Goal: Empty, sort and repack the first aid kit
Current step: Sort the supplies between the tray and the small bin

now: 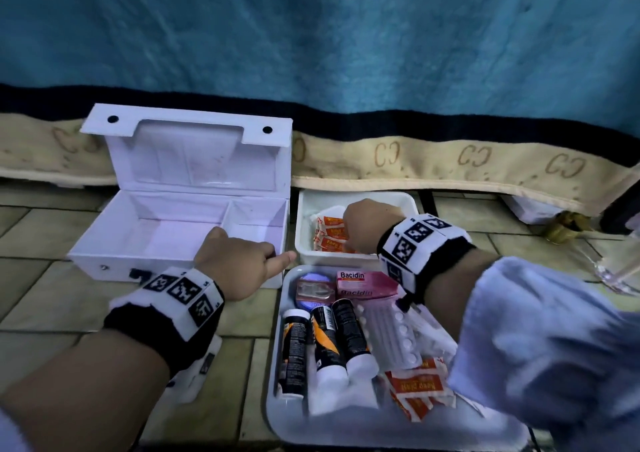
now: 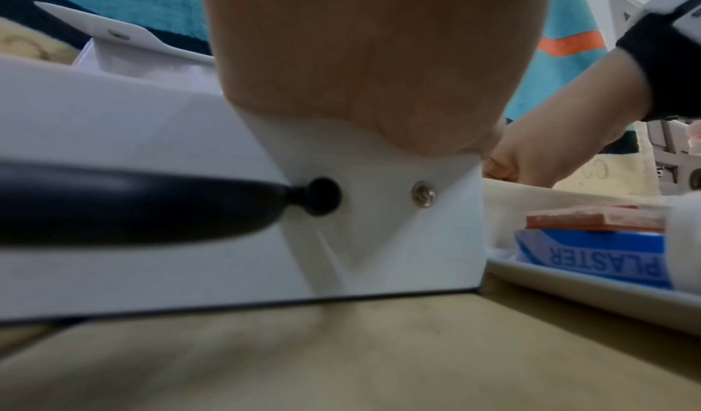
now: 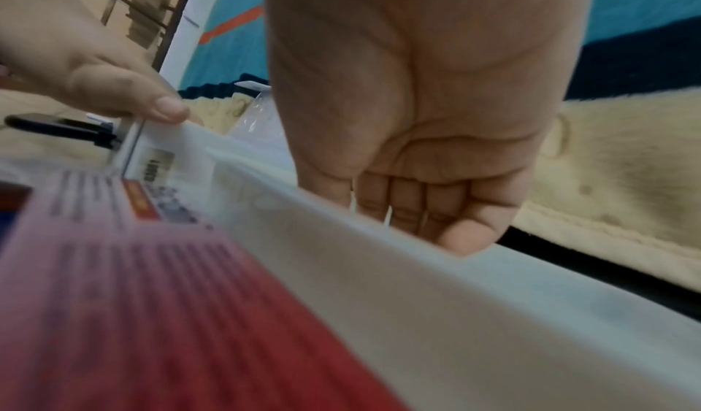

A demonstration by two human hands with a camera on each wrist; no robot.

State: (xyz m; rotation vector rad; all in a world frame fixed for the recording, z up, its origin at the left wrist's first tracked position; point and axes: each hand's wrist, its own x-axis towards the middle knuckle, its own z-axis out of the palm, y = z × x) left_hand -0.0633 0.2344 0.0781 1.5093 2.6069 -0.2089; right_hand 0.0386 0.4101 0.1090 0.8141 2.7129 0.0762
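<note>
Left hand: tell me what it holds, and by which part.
The left hand holds the open white first aid box by its front right corner, fingers over the rim; the exact grip is hidden.

Tiled floor (image 1: 41, 278) under a teal blanket (image 1: 346, 35) with beige border (image 1: 467, 160)

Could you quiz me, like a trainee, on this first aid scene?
1. True or false: the open white plastic kit box is empty.
2. Which hand reaches into the small white tub of orange sachets: A left hand, B right hand?
3. Fill in: the pink carton reads ____.

Key: 1 true; 2 B; 3 Bacidin.
</note>
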